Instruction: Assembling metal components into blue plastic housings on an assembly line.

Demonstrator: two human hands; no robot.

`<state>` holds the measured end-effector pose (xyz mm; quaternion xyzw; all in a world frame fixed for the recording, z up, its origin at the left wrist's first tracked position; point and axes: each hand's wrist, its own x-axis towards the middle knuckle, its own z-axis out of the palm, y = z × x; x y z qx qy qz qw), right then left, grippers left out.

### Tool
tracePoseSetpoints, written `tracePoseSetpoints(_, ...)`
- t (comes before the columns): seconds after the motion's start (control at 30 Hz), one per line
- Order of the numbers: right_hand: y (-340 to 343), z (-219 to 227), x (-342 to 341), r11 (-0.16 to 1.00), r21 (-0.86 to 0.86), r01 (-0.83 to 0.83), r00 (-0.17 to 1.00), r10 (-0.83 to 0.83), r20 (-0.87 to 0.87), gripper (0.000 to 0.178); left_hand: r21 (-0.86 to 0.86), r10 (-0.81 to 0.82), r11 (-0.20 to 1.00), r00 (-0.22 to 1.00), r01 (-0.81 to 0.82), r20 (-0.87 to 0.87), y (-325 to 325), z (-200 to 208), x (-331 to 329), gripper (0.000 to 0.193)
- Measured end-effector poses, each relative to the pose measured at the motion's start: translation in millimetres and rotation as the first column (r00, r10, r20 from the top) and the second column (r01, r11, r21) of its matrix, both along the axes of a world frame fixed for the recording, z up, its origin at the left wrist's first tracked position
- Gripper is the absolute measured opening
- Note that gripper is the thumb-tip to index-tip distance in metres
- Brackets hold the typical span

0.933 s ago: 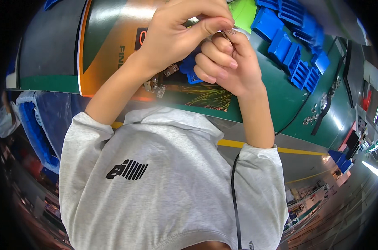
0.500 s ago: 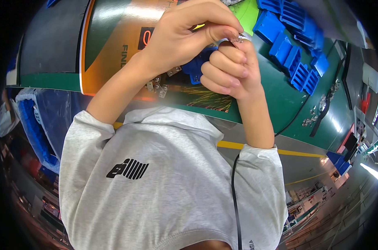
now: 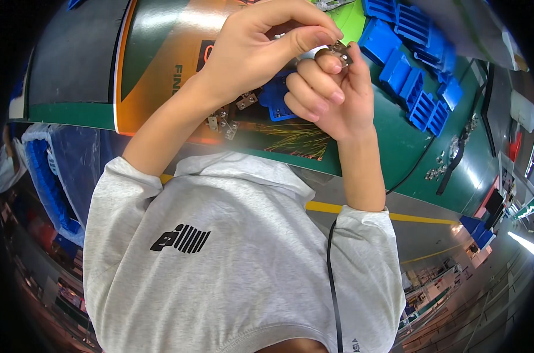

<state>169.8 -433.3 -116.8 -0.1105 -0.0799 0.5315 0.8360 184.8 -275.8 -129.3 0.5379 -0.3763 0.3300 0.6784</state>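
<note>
A small shiny metal piece (image 3: pixel 341 55) with round features is held up where my hands meet. It looks like a small plate or terminal, though the fingers partly cover it. The thumb and forefinger of my left hand (image 3: pixel 243 62) close on its upper side. My right hand (image 3: pixel 340 103) pinches it between forefinger and thumb, its other fingers curled in. Just below the hands a blue plastic part (image 3: pixel 275 101) rests on the printed mat, partly hidden by my fingers. Small metal pieces with holes (image 3: pixel 247 101) lie beside it, under my left wrist.
Several blue slotted plastic housings (image 3: pixel 417 88) lie in a row on the green table (image 3: pixel 390 141) at right. Loose metal bits (image 3: pixel 437 167) and black strips lie farther right. A bright green item (image 3: pixel 350 26) is behind the hands. A blue-lined bin (image 3: pixel 49 176) stands at left.
My right hand has turned and loosened its curl, so the metal piece shows more plainly between the fingertips. My left hand stays at nearly the same place.
</note>
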Motion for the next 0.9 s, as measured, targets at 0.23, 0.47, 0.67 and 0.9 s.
tracePoseSetpoints(0.23,-3,5,2,0.935,-0.191,0.299,0.926,-0.237,0.292,0.030,-0.012,0.062,0.998,0.984,-0.065,-0.169,5,6,-19,0.009)
tracePoseSetpoints(0.47,-9,5,2,0.690,-0.259,0.676,0.627,-0.353,0.694,0.021,0.158,0.041,0.968,0.498,0.194,-0.866,6,31,-36,0.026)
tracePoseSetpoints(0.67,-6,4,2,0.673,-0.311,0.671,0.655,-0.341,0.675,0.020,-0.372,-0.434,0.829,0.059,0.418,-0.899,13,35,-35,0.028)
tracePoseSetpoints(0.9,-3,3,8,0.950,-0.185,0.250,0.963,-0.225,0.145,0.029,0.185,0.122,0.982,0.671,0.024,-0.731,3,55,-37,0.024)
